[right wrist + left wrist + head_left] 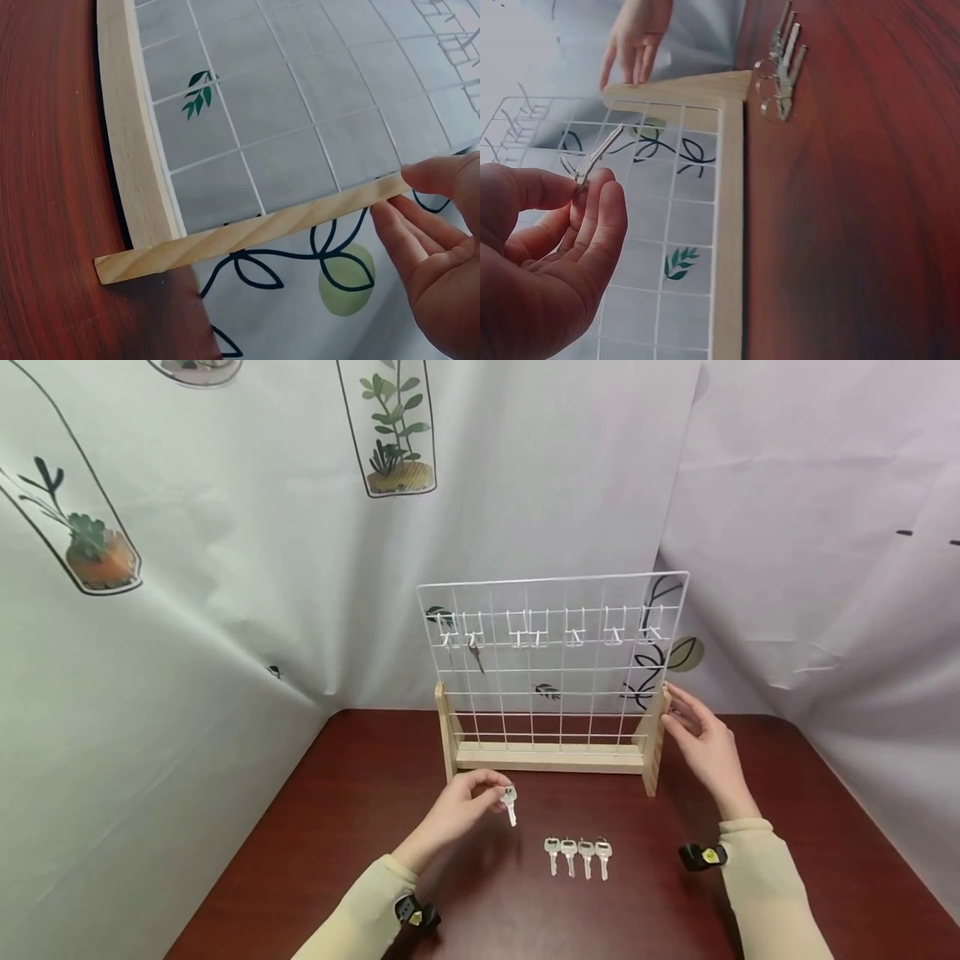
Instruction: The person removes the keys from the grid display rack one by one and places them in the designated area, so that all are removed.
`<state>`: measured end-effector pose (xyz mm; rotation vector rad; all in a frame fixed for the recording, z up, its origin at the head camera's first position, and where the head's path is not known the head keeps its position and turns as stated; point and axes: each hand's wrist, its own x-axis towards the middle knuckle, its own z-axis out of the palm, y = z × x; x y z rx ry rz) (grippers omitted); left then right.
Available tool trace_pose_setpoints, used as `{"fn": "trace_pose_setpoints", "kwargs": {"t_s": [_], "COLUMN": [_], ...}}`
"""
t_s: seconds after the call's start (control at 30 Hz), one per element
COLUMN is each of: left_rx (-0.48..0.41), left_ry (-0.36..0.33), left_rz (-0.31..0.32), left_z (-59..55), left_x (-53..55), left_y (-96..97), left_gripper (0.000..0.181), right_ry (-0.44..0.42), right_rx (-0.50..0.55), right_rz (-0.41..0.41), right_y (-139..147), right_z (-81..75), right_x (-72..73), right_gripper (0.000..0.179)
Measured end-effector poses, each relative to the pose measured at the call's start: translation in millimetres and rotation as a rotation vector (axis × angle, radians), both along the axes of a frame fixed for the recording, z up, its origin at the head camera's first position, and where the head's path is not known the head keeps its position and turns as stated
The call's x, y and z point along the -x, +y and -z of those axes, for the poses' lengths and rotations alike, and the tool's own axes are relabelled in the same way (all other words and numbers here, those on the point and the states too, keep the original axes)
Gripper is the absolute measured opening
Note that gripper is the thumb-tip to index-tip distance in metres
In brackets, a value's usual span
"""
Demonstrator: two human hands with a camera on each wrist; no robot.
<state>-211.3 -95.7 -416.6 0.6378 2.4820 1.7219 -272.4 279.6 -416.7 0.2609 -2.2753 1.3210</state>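
Left hand (471, 802) pinches silver key (510, 802), pinch point unclear; keep blade (605, 146) free. Right hand (707, 747) grips wooden upright (247, 234): hold wire-grid rack (562, 669) steady.

Deep reddish-brown tabletop (322, 835), streaked with darker wood grain; behind it, a whitish-grey cloth (555, 485) printed with green plants (397, 422) inside thin black outlines, one plant over an orange base, another over a mustard-yellow one; lower on the cloth, black leaf outlines, an olive-green oval (686, 654) and a small dark-green sprig (199, 95); white wire grid (553, 580) in a pattern of rectangles, with white hooks (575, 637); pale blond wooden stand (551, 760), its upright banded in tan grain; silver keys (586, 850); pale-yellow sleeves (772, 885); black wrist devices (702, 857) marked with yellow.
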Motion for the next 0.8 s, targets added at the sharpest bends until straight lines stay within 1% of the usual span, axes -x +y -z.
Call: {"fn": "trace_pose_setpoints", "kwargs": {"t_s": [0.03,0.1,0.23,0.33,0.43,0.57,0.7,0.8], "left_rx": [0.008,0.025,0.057,0.085,0.134,0.2,0.237,0.238], "left_ry": [0.002,0.007,-0.005,-0.027,-0.03,-0.037,-0.052,-0.062], "left_rz": [0.006,0.014,0.027,0.049,0.071,0.084,0.102,0.116], "left_z": [0.9,7.8,24.5,35.6,44.4,52.2,60.9,67.2], "left_x": [1.9,8.6,21.2,26.0,26.4,23.2,20.3,19.7], "left_y": [-0.2,-0.9,-2.1,-1.2,0.8,2.9,5.9,10.3], "left_gripper": [0.014,0.014,0.013,0.013,0.013,0.014,0.012,0.01], "right_ry": [-0.004,-0.011,-0.022,-0.027,-0.028,-0.029,-0.033,-0.03], "right_rx": [0.003,0.006,0.007,0.012,0.019,0.021,0.016,0.024], "right_rz": [-0.002,-0.004,-0.01,-0.019,-0.024,-0.037,-0.049,-0.059], "right_y": [0,1,1,1,0,0,1,3], "right_z": [-1.1,-3.4,-6.5,-6.9,-5.8,-3.2,-1.8,-2.9], "right_x": [0.0,0.1,1.8,3.3,3.5,2.7,1.5,0.0], "right_gripper": [0.052,0.053,0.055,0.055,0.055,0.054,0.054,0.054]}}
